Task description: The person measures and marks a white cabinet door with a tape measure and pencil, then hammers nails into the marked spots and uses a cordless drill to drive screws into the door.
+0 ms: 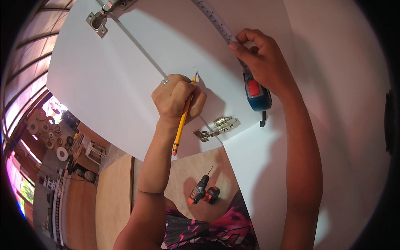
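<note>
Against the white panel (pixel 104 79), near a hinge (pixel 225 125), the left hand (pixel 176 100) grasps a pencil (pixel 181 127), apparently marking; whether its tip touches is hard to tell. The right hand (pixel 266 62) pinches the blade (pixel 214 21) of a tape measure (pixel 258 99), which the next mark likely needs steady.

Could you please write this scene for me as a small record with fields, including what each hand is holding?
Left hand: grips a yellow pencil, tip up at the white panel
Right hand: thumb and fingers at the extended blade of a tape measure
Tape measure case: blue with red button, below the right hand
Metal hinges: one upper left, one below the left hand
Drill: lying on a brownish surface, between the forearms
</note>
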Demonstrator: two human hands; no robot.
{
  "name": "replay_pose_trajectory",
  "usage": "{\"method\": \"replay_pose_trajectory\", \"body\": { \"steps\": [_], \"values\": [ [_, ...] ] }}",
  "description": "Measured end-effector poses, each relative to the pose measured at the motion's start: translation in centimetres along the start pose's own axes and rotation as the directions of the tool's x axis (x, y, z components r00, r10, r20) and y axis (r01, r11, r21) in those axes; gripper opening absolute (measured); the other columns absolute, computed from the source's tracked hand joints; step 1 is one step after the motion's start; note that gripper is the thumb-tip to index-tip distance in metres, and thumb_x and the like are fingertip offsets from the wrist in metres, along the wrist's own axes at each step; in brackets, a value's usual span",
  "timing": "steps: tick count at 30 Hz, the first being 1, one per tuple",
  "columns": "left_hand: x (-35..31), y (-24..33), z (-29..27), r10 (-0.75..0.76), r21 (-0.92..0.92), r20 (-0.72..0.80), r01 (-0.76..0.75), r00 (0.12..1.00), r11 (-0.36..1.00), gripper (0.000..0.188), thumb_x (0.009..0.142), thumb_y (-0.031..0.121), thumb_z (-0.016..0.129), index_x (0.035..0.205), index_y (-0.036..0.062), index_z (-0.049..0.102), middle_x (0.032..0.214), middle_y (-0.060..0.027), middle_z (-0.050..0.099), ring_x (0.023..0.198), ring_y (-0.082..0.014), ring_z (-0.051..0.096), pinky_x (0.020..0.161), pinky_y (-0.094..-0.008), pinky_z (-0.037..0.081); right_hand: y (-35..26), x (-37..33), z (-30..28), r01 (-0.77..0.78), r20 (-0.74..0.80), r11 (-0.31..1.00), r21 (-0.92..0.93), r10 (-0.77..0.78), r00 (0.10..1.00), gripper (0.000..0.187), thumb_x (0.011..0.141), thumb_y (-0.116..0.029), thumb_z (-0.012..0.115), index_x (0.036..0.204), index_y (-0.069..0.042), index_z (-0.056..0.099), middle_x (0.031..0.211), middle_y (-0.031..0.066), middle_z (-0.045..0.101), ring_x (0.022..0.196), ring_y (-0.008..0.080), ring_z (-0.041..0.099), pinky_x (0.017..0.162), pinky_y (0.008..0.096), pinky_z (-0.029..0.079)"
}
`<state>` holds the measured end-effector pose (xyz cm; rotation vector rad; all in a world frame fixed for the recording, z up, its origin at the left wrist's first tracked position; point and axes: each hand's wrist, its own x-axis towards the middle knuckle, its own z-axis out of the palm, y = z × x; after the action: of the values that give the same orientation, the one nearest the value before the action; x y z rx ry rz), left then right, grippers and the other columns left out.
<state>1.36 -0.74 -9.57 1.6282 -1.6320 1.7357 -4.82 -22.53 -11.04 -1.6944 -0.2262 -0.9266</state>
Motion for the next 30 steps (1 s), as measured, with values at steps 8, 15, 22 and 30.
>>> {"method": "replay_pose_trajectory", "body": {
  "steps": [8,15,22,30],
  "values": [
    [0.0,0.2,0.1,-0.015,0.022,0.01,0.015,1.0,1.0,0.019,0.053,-0.003,0.064,0.065,0.0043,0.052,0.061,-0.0083,0.059,0.043,-0.0163,0.049,0.042,-0.0256,0.037,-0.2,-0.1,0.0,-0.018,-0.012,1.0,0.026,0.018,1.0,0.028,0.091,-0.027,0.068,0.097,0.0,0.064,0.094,0.0086,0.061,0.066,0.0155,0.058,0.064,0.0322,0.05],
    [-0.3,0.0,0.0,-0.011,0.011,0.024,0.01,1.0,1.0,0.02,0.053,-0.004,0.065,0.066,0.0042,0.053,0.061,-0.008,0.059,0.044,-0.0164,0.05,0.042,-0.0255,0.037,0.0,-0.1,0.0,-0.017,-0.004,0.999,0.029,0.017,1.0,0.028,0.091,-0.027,0.068,0.097,0.0,0.064,0.095,0.0088,0.061,0.066,0.0157,0.058,0.064,0.0325,0.05],
    [0.1,0.2,-1.5,-0.252,-0.294,0.064,0.259,0.966,0.92,0.013,0.067,-0.006,0.065,0.072,0.0005,0.054,0.069,-0.0118,0.065,0.057,-0.0158,0.059,0.054,-0.0256,0.047,-0.2,-0.1,0.1,-0.038,-0.004,0.997,0.068,0.038,0.999,0.028,0.091,-0.027,0.068,0.099,0.0,0.065,0.095,0.0092,0.061,0.067,0.0165,0.059,0.064,0.0332,0.05],
    [6.7,-3.0,-3.7,0.179,-0.365,0.553,0.044,0.814,0.93,0.015,0.066,-0.004,0.064,0.076,0.0038,0.057,0.069,-0.007,0.061,0.06,-0.0182,0.06,0.056,-0.0297,0.047,0.6,-0.1,0.0,0.043,-0.054,0.999,-0.008,-0.044,0.998,0.028,0.09,-0.027,0.069,0.103,-0.001,0.066,0.099,0.0097,0.063,0.074,0.0196,0.061,0.072,0.0348,0.051]
  ]
}}
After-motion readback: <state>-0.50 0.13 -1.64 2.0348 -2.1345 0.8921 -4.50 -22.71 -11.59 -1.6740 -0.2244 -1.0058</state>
